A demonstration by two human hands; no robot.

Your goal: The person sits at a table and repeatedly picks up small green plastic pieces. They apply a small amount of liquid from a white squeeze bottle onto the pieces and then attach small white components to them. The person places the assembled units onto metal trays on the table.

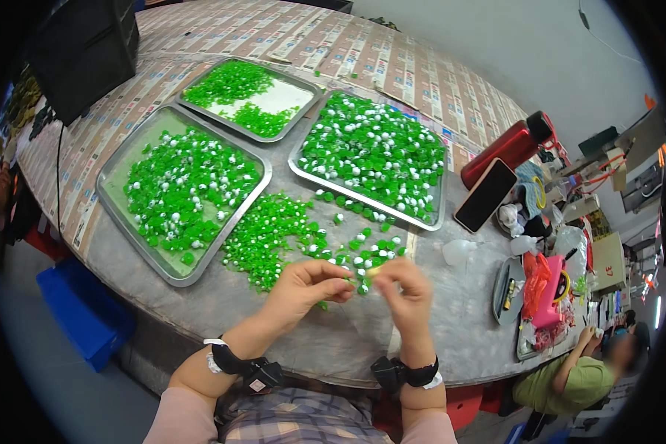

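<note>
Over the near edge of the loose pieces, my left hand (pixel 307 291) is closed in a pinch, thumb against fingertips; whatever lies between them is too small to make out. Close beside it, my right hand (pixel 405 294) also pinches, slightly blurred, with its held piece unclear. Between and just beyond the hands lies a scatter of green-and-white pieces (pixel 366 257). A heap of small green pieces (pixel 268 235) spreads farther left. Metal trays hold more: the left tray (pixel 118 198) and the right tray (pixel 297 167) contain green-and-white pieces, the back tray (pixel 292 96) plain green ones.
A phone (pixel 486 194) leans against a red bottle (pixel 505 152) at the right. Beyond them are a grey dish (pixel 507 292) and a pink container (pixel 547 302). A black crate (pixel 81 63) stands far left, a blue bin (pixel 81 311) below the table. Another person (pixel 573 377) sits at the right.
</note>
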